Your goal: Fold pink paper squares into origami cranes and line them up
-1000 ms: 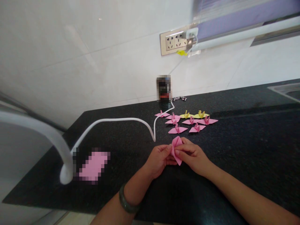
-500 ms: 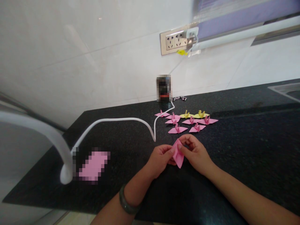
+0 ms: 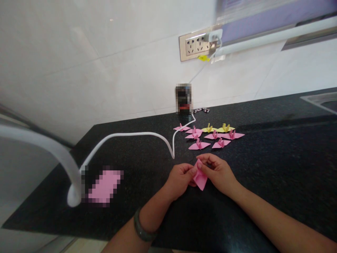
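Note:
A pink piece of folded origami paper (image 3: 201,179), shaped like a diamond, is held between my two hands over the dark countertop. My left hand (image 3: 181,179) pinches its left edge, thumb on top and fingers behind. From the other side, my right hand (image 3: 218,172) grips the upper part, with the thumb pressed on the face of the paper. Just beyond my hands stand several pink paper cranes (image 3: 199,145) in loose rows. Two yellow paper cranes (image 3: 225,128) are among them at the back.
A white cable (image 3: 137,134) curves across the black counter (image 3: 142,221) to a pixelated dark object (image 3: 183,99) by the wall. A pixelated pink stack (image 3: 105,186) lies at the left, near a thick white stand (image 3: 75,189). A wall socket (image 3: 195,45) holds a white plug. A sink edge (image 3: 316,102) shows at right.
My right thumb and fingers have shifted slightly on the upper part of the paper, which now looks flatter and more open. My left hand keeps its pinch. The cranes have stayed put.

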A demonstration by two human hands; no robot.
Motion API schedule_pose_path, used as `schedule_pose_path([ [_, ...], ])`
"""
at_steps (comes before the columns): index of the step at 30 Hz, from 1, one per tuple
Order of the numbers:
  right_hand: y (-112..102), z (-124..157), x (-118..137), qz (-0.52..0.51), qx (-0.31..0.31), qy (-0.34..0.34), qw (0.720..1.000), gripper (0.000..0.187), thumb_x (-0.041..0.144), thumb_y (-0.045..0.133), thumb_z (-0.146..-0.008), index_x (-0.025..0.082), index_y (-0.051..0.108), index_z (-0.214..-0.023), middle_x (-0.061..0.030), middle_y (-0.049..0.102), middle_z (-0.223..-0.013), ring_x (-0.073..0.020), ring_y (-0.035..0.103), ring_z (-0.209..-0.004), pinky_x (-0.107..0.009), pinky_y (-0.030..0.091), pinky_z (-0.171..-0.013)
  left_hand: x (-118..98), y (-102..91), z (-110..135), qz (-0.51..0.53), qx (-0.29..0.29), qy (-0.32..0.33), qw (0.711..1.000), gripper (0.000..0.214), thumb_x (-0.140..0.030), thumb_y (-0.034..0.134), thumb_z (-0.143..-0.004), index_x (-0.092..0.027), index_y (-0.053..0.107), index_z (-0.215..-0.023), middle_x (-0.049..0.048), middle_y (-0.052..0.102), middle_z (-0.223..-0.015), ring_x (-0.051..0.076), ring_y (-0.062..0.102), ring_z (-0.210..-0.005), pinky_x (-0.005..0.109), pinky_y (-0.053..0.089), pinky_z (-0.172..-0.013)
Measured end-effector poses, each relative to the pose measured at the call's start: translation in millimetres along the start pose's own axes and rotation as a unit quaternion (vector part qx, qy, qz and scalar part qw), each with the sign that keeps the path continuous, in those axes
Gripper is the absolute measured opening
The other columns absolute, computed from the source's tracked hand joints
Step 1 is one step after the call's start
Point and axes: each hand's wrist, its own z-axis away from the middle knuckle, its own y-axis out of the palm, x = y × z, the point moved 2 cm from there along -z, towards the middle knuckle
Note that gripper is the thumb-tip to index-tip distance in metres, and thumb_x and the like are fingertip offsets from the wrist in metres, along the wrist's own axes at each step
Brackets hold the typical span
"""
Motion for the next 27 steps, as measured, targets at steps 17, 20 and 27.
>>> schedule_pose_path([
  [17,-3,0,4,0.046,0.005,0.006,0.999,0.021,0.033,0.045,-0.077,0.017,0.058,-0.075,-0.0021,0.057,-0.069,-0.0123,0.051,-0.061,-0.024,0.042,-0.054,6,-3.4,-1,-0.061,0.006,0.015,0.998,0.030,-0.042,0.051,-0.068,-0.012,0.057,-0.070,0.0018,0.053,-0.057,0.009,0.047,-0.047,0.021,0.039,-0.048],
  [20,-5,-1,-2,-0.053,-0.008,0.070,0.996,0.024,0.037,0.043,-0.077,0.016,0.056,-0.081,0.0001,0.054,-0.063,-0.0087,0.047,-0.049,-0.021,0.039,-0.044,6,-7.4,-3,-0.075,-0.031,0.044,0.996,0.031,-0.041,0.049,-0.070,-0.012,0.058,-0.072,0.0018,0.053,-0.057,0.009,0.047,-0.049,0.021,0.039,-0.048],
  [27,0,0,-9,-0.220,0.066,0.186,0.955,0.019,0.033,0.058,-0.068,0.014,0.054,-0.071,0.0027,0.050,-0.053,-0.0051,0.045,-0.043,-0.018,0.041,-0.042,7,-12.3,-6,-0.075,-0.088,0.074,0.991,0.031,-0.041,0.047,-0.072,-0.013,0.056,-0.077,0.0021,0.055,-0.062,0.010,0.050,-0.053,0.021,0.041,-0.050],
])
